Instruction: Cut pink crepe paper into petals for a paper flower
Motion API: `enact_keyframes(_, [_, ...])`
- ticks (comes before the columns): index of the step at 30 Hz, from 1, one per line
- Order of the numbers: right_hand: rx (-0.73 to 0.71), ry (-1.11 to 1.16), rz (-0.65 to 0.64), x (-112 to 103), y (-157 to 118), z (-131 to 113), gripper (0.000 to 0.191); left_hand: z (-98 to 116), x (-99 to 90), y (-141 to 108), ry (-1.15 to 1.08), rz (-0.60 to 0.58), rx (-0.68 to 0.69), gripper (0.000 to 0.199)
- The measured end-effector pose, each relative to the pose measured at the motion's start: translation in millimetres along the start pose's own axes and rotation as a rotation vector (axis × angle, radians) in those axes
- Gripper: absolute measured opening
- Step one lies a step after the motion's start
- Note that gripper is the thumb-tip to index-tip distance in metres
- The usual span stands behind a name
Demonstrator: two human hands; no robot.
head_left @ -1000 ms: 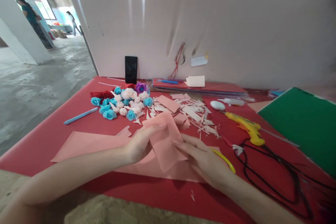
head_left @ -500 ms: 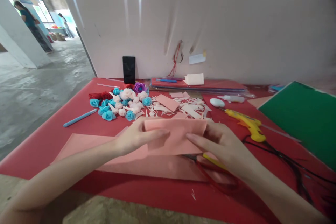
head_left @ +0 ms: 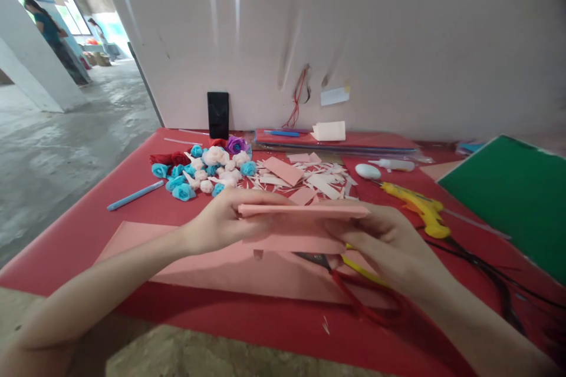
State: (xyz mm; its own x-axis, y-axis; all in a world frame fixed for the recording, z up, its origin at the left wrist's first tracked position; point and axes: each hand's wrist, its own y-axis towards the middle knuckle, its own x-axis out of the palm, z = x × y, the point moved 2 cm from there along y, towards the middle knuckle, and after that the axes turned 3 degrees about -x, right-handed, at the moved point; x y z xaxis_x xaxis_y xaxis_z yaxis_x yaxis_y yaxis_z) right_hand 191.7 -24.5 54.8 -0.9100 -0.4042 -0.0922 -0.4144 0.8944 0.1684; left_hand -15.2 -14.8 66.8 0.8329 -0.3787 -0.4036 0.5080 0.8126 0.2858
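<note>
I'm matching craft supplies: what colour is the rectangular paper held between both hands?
Salmon pink; the rectangular paper shows best in the head view.

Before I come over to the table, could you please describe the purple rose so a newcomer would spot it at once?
On the red-covered table, find the black smartphone standing before the white panel. Just right of its foot, at the back of the flower heap, sits the purple rose, the only purple bloom among red, blue and pale ones.
</note>
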Motion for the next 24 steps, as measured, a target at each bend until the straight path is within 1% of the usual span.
enact_keyframes(3, [-0.077,-0.022,0.047,1,0,-3,0.016,2,-0.9,-1,-0.126,-0.082,-0.054,0.032])
enact_keyframes(5, [-0.087,0.002,0.048,2,1,-4,0.016,3,-1.1,-1,-0.196,-0.120,-0.082,0.032])
enact_keyframes(7, [-0.078,0.050,0.031,1,2,-5,0.013,3,-1.9,-2,-0.243,-0.119,-0.075,0.028])
enact_keyframes(9, [-0.080,0.097,-0.017,-1,2,-5,0.011,2,-2.6,-2,-0.301,-0.110,-0.058,0.024])
enact_keyframes(10, [-0.081,0.121,-0.042,-1,2,-4,0.012,1,-2.7,-2,-0.333,-0.115,-0.053,0.023])
enact_keyframes(12, [-0.075,0.162,-0.092,-2,1,-3,0.020,-2,-2.4,-3,-0.382,-0.142,-0.059,0.023])
enact_keyframes(16, [-0.102,0.195,-0.142,-1,-1,-3,0.032,-6,-1.9,-3,-0.438,-0.178,-0.096,0.025])
enact_keyframes(19, [-0.116,0.185,-0.147,-1,-1,-2,0.035,-6,-2.0,-3,-0.473,-0.189,-0.096,0.022])
enact_keyframes(24, [-0.121,0.179,-0.158,1,0,-1,0.038,-7,-1.3,-4,-0.540,-0.217,-0.060,0.018])
